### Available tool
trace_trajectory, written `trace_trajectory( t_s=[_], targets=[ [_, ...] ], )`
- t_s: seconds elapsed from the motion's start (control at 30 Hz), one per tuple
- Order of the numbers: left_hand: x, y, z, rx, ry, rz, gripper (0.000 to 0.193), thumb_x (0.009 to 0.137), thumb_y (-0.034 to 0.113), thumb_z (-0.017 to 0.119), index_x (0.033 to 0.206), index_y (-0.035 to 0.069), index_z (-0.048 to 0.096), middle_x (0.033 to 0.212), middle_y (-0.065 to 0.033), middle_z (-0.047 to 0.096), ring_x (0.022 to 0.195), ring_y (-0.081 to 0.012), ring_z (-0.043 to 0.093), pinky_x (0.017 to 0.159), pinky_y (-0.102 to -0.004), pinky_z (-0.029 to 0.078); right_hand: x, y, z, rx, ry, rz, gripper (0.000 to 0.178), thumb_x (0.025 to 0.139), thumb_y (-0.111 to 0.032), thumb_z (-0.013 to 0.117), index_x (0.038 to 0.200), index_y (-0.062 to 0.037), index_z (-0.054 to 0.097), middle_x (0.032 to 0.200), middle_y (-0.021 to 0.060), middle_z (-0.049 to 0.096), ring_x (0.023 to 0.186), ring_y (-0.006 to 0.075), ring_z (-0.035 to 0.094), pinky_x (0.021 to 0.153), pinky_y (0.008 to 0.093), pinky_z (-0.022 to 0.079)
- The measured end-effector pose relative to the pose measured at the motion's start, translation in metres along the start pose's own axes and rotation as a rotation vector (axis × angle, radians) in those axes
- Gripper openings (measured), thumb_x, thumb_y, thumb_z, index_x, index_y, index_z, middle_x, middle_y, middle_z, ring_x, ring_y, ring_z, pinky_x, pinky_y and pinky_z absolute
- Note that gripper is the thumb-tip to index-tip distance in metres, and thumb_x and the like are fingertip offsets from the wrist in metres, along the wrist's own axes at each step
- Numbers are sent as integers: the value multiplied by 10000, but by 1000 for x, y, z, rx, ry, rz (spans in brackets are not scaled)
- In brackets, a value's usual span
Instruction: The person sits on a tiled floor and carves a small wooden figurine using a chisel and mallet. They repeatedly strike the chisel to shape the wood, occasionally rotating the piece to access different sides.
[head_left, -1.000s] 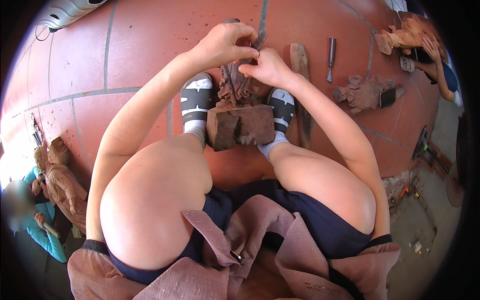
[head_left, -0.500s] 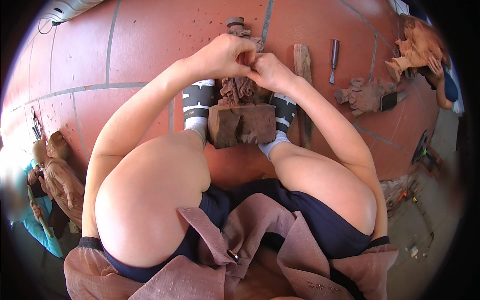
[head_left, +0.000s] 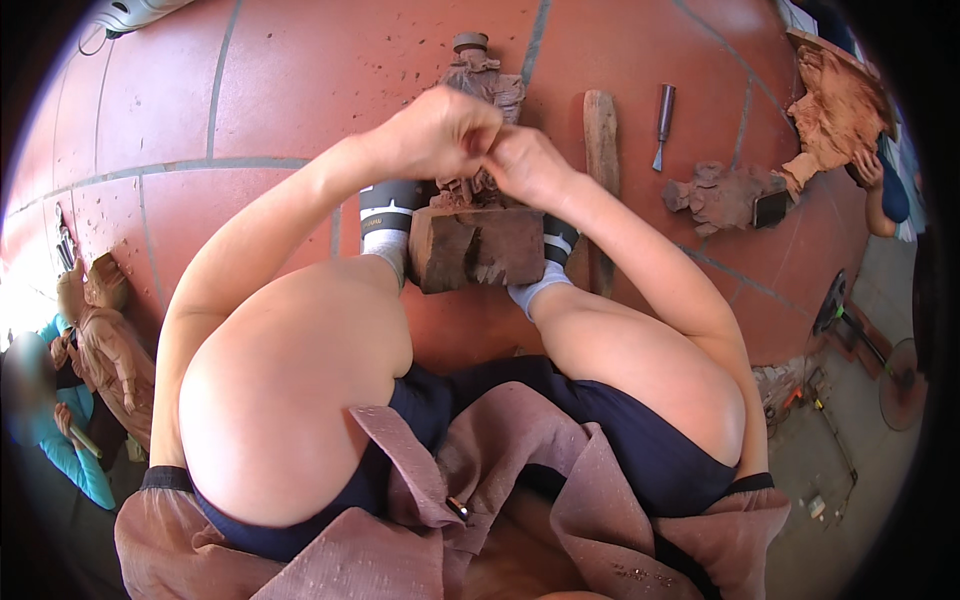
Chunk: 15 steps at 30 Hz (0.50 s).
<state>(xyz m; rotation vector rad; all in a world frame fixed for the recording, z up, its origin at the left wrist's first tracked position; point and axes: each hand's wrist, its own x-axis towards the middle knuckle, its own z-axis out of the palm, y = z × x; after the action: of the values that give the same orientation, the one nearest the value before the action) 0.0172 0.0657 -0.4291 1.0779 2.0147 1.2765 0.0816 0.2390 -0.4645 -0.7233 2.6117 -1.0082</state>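
1. Main pc: dark brown carved figure [head_left: 480, 72], prob. wood, on the floor [head_left: 290, 90] between the person's feet. Chunky base block [head_left: 475, 250] faces the knees; narrow top end points away. Can't tell if it's lying flat or tilted.
2. L hand [head_left: 445, 130]: curled, fingers bent in, over the figure's midsection. R hand [head_left: 530, 165]: also curled, fingertips up against L's. Both hide the mid part. Can't tell if either grips a tool or the figure itself; contact pt is hidden.
3. Handling (my est.): stiff, no flex; base looks like most of the wt, top much lighter. Surface looks dry/rough w/ dust, so low slip risk.
4. Fragile bits: thin relief and edges along the body, prob. snap-prone. Don't lift by those or by the narrow top.
5. Best hold: base block, both sides, flat faces; 2nd hand under the thicker body if moving it.
6. Nearby, person's R side: rough wooden club [head_left: 601, 140] just beside the R foot, then chisel [head_left: 664, 120], then another carving [head_left: 715, 195] w/ a flat black object [head_left: 771, 203] at its far end.
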Motion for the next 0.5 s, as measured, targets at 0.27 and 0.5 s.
trace_trajectory(
  t_s=[0.27, 0.5],
  targets=[
    [-1, 6, -2, 85, 18, -37, 181, 598, 1, 653, 675, 15, 490, 618, -106, 522, 571, -258, 522, 542, -339, 433, 10, 10, 4, -37, 49, -18, 121, 773, -103, 576, 867, -36, 611, 889, 172, 612, 823, 357, 596, 704, 413, 496],
    [9, 10, -16, -128, 49, -189, 156, 698, -10, 589, 843, 34, 555, 676, 19, 565, 648, -38, 511, 562, -231, 441, 7, 7, -21, 195, 45, 52, 188, 746, -171, 659, 789, 0, 594, 794, 176, 607, 770, 337, 600, 683, 391, 478]
  ],
)
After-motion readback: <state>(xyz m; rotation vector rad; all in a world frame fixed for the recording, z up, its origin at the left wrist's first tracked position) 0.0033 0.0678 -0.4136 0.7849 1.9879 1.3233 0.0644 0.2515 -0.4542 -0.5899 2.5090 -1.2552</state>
